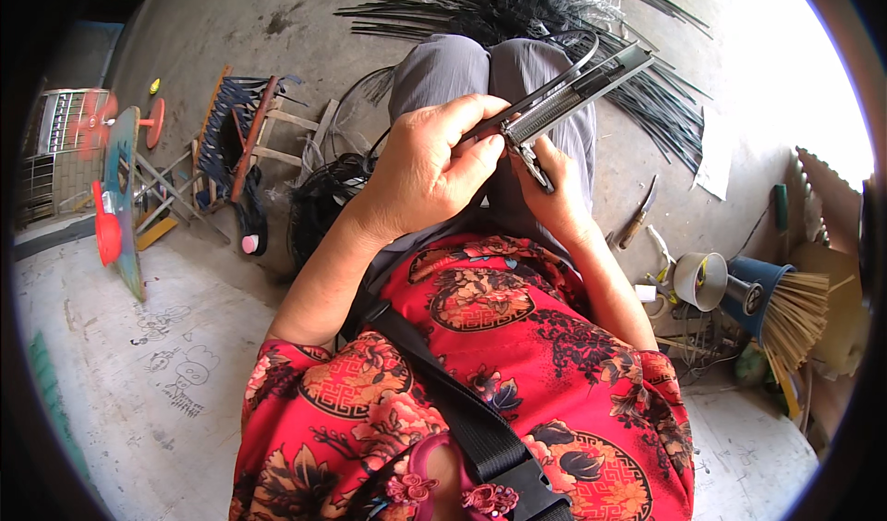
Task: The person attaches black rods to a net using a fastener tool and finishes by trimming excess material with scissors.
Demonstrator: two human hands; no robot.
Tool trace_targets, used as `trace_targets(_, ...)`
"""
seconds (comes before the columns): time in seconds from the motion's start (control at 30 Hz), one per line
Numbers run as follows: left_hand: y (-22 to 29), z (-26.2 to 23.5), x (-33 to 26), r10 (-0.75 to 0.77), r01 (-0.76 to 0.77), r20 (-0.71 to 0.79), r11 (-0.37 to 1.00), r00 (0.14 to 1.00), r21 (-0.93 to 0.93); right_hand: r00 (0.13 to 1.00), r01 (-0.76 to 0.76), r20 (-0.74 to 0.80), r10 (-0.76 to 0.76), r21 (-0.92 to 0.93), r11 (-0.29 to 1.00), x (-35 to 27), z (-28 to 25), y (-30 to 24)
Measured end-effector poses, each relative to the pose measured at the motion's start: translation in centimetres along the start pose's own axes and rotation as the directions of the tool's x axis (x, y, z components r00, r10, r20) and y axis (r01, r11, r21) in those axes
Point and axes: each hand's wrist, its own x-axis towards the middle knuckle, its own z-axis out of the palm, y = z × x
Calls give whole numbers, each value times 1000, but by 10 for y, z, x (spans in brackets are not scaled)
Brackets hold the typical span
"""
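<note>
Above my knees, both hands are on a dark metal stapler-like tool [577, 94]. Its long channel is exposed, and a ribbed row in it could be a spring or staples. My left hand [427, 163] pinches the near end between thumb and fingers. My right hand [560, 193] is closed around the lower part, beside a short shiny metal piece [533, 165] hanging below the channel; most of its fingers are hidden. A thin black strip [588, 52] curves up behind the tool; whether a hand holds it I cannot tell.
Long black strips [647, 119] lie in a bundle on the floor past my knees. A knife [639, 212], a pale bucket [700, 281] and a blue bucket [753, 290] beside thin sticks [796, 313] are at right. A wooden folding frame [251, 142] and red fan [106, 212] are left.
</note>
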Motion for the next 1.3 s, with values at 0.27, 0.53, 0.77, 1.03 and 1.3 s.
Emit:
trace_targets(0.27,-1,-3,-7,-133,116,-64,967,989,-226,999,-31,-23,31,4,1000,4,4,-15)
trace_targets(0.53,20,-72,-10,-330,249,-9,730,944,-636,996,-89,-33,85,-153,984,34,-13,-94)
trace_targets(0.77,14,-79,-23,-165,57,-255,922,953,-384,998,-50,22,62,-375,926,45,8,-143)
trace_targets(1.03,-12,-97,-35,-240,130,-134,826,961,-548,979,-165,39,198,-408,898,49,32,-150)
trace_targets(1.3,-26,-104,-38,-282,258,118,533,952,-806,964,-232,47,260,-321,918,50,44,-142)
